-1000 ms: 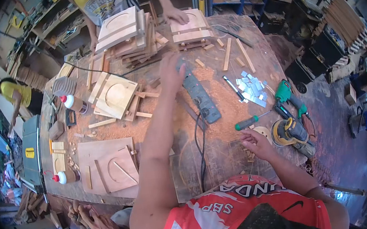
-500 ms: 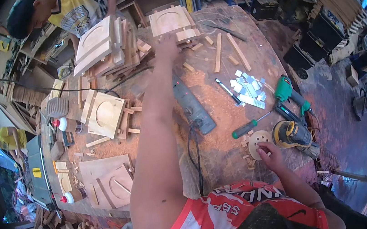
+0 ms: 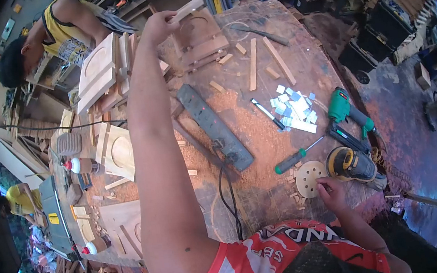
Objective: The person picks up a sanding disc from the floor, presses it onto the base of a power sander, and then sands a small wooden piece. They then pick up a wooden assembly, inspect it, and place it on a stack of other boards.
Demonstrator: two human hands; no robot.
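My left hand [image 3: 160, 28] is stretched far across the table and closed on the upper edge of a wooden frame with a round recess [image 3: 200, 32]. That frame stands tilted up, its lower side near the tabletop. My right hand [image 3: 333, 194] is low at the right, fingers curled in at the edge of a round sanding disc [image 3: 311, 178] with holes; whether they pinch anything is hidden. Just beyond that hand lies a yellow and black sander [image 3: 350, 163]. A stack of similar wooden frames [image 3: 98, 69] stands left of my left hand.
A power strip [image 3: 216, 128] with a cable lies among sawdust. To the right are a screwdriver [image 3: 298, 159], cut sandpaper pieces [image 3: 296, 108] and a green nail gun [image 3: 340, 105]. Glue bottles [image 3: 81, 165] stand at left. A co-worker [image 3: 71, 23] leans in at upper left.
My left hand has moved up and left, and the wooden frame has gone from lying flat to tilted up. My right hand has shifted slightly down and right. The co-worker has moved left.
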